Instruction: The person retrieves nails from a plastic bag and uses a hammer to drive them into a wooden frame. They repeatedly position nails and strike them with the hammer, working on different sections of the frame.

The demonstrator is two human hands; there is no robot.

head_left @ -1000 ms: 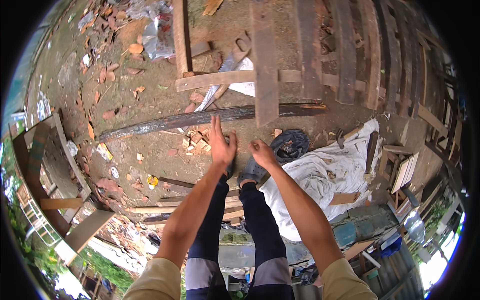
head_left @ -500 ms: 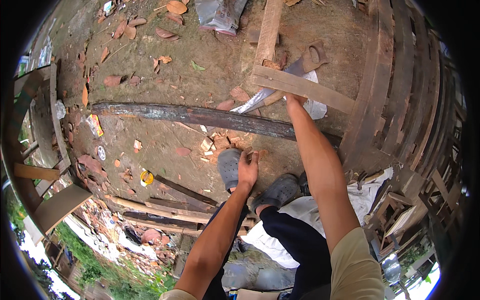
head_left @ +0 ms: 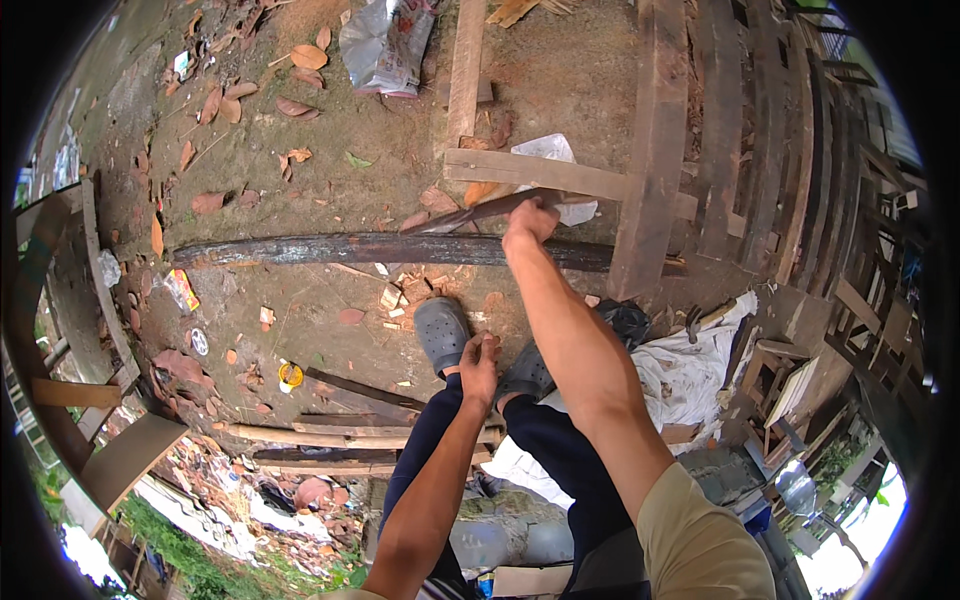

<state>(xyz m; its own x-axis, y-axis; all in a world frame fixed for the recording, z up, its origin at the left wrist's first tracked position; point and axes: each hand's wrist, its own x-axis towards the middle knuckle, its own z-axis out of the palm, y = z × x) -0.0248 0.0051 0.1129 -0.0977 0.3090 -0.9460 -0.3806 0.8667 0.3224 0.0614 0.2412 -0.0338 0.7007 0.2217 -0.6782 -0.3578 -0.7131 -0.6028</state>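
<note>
My right hand (head_left: 532, 220) is closed around the grip end of a handsaw, and its fist hides the handle. The brownish saw blade (head_left: 490, 208) points left, tapering to a tip just above a long dark timber (head_left: 340, 248). Right beyond the blade lies a pale wooden plank (head_left: 540, 172), one end under or against the slatted wood at the right. An orange-brown piece (head_left: 480, 192), perhaps a wooden tool handle, shows between plank and blade. Hanging over my shoes, my left hand (head_left: 480, 368) has loosely bent fingers, apart, with nothing visible in them.
Grey clogs (head_left: 441, 332) stand beside wood offcuts (head_left: 392, 296). A white sack (head_left: 690, 370) lies to the right, and a slatted wooden structure (head_left: 655, 130) runs along that side. Boards (head_left: 340, 435) lie at the lower left. Dry leaves and a plastic bag (head_left: 385, 50) lie farther off.
My right hand has drawn the handsaw from beyond the plank to the near side, its blade now pointing left. My left hand has pulled back slightly. The whole view has shifted.
</note>
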